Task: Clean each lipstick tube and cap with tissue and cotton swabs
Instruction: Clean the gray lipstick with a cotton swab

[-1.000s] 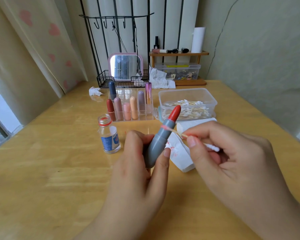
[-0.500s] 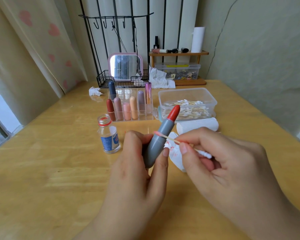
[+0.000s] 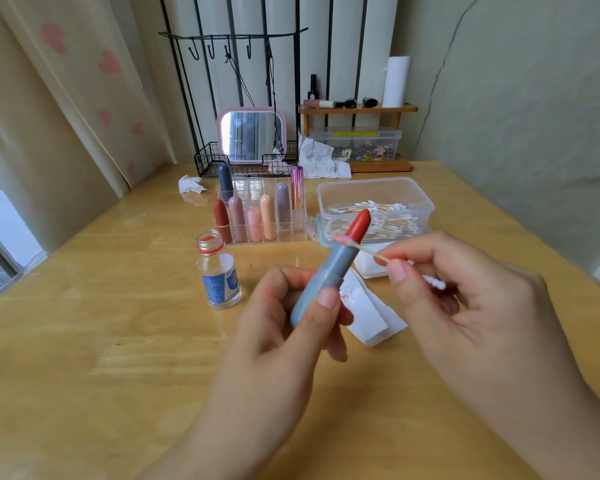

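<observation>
My left hand (image 3: 284, 327) grips a grey lipstick tube (image 3: 329, 275) tilted to the right, its red bullet (image 3: 359, 223) extended. My right hand (image 3: 465, 296) pinches a cotton swab (image 3: 371, 251); its pink-stained tip touches the tube's upper rim, just under the bullet. A folded tissue (image 3: 368, 313) with red smears lies on the table behind the tube. A clear organizer (image 3: 267, 233) at the middle holds several capped lipsticks. A clear box of cotton swabs (image 3: 374, 209) stands to its right.
A small open glass bottle (image 3: 218, 271) with a blue label stands left of my hands. At the back are a pink mirror (image 3: 252, 135) in a wire basket, crumpled tissues (image 3: 191, 184), a wooden shelf (image 3: 357, 109) with cosmetics and a paper roll (image 3: 395, 81).
The swab tip has gone from the tube's rim down along its side and back up to the rim under the bullet. My left hand keeps the tube in nearly the same place.
</observation>
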`<state>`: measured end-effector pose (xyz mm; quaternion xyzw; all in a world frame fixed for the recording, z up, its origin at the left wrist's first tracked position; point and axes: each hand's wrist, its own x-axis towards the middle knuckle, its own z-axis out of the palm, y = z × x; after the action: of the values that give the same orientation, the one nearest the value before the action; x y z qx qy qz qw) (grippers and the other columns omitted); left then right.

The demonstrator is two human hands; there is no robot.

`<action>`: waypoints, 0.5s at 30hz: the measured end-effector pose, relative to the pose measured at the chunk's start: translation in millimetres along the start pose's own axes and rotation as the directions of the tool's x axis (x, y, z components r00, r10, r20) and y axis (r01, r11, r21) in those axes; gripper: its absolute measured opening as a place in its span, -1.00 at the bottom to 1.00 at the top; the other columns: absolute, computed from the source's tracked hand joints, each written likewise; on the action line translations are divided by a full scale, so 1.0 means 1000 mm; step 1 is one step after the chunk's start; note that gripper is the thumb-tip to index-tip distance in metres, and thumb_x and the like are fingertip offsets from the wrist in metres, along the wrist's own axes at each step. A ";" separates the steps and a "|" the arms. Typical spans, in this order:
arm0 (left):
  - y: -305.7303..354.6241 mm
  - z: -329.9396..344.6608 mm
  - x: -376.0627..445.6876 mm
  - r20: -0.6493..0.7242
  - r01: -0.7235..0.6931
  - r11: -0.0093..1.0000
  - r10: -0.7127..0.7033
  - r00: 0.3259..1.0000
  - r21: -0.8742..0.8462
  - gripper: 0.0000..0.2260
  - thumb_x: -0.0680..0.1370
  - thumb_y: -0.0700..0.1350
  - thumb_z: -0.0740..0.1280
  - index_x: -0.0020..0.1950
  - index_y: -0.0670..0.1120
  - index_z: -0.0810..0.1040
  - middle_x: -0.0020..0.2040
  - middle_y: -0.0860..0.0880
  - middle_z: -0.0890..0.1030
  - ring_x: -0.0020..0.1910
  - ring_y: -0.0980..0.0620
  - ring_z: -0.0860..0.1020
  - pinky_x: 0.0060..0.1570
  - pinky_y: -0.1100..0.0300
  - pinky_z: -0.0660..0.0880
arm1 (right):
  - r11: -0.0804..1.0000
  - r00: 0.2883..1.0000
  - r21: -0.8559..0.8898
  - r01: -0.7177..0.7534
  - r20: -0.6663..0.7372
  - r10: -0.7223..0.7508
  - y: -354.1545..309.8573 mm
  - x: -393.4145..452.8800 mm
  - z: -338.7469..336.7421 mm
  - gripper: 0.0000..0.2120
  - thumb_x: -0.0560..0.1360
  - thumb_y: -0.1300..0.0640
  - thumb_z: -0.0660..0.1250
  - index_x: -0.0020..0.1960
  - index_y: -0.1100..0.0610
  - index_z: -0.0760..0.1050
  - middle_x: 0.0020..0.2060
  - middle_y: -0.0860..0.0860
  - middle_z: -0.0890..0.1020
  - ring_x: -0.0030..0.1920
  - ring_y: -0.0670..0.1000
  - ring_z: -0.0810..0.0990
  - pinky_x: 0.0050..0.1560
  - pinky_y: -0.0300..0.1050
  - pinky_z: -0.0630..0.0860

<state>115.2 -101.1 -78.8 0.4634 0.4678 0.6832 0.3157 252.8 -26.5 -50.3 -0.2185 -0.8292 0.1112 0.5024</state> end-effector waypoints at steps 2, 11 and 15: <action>0.000 -0.001 0.002 0.056 0.072 0.986 -0.064 0.996 -0.148 -0.74 0.38 0.05 0.33 -0.13 -0.13 0.57 -0.24 -0.09 0.61 -0.36 0.02 0.51 -0.30 0.22 0.49 | 1.000 0.999 0.006 0.019 0.035 -0.019 0.001 -0.002 0.002 -0.84 0.50 0.11 0.24 -0.16 0.10 0.57 -0.52 -0.07 0.45 -0.46 -0.09 0.38 -0.45 -0.39 0.27; 0.003 0.003 0.007 0.155 0.278 0.774 -0.232 0.960 -0.569 -0.73 0.49 -0.07 0.28 -0.05 -0.24 0.66 -0.36 -0.08 0.44 -0.50 0.07 0.33 -0.45 0.18 0.45 | 1.000 1.000 0.027 0.016 0.009 -0.016 0.004 0.000 -0.001 -0.85 0.50 0.11 0.24 -0.16 0.10 0.57 -0.48 -0.22 0.36 -0.43 -0.27 0.35 -0.37 -0.51 0.26; 0.000 -0.002 0.008 0.254 0.289 0.725 -0.160 0.954 -0.626 -0.78 0.37 -0.10 0.46 -0.04 -0.16 0.60 -0.34 -0.09 0.44 -0.47 0.05 0.34 -0.39 0.15 0.46 | 0.998 0.998 0.042 0.038 0.048 -0.040 0.003 -0.002 0.002 -0.84 0.50 0.12 0.24 -0.13 0.11 0.58 -0.45 -0.08 0.50 -0.43 -0.13 0.41 -0.41 -0.41 0.30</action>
<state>110.3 -95.1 -75.9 0.3233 0.2202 0.7146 0.5800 252.6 -24.7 -53.6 -0.1892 -0.8428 0.1237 0.4884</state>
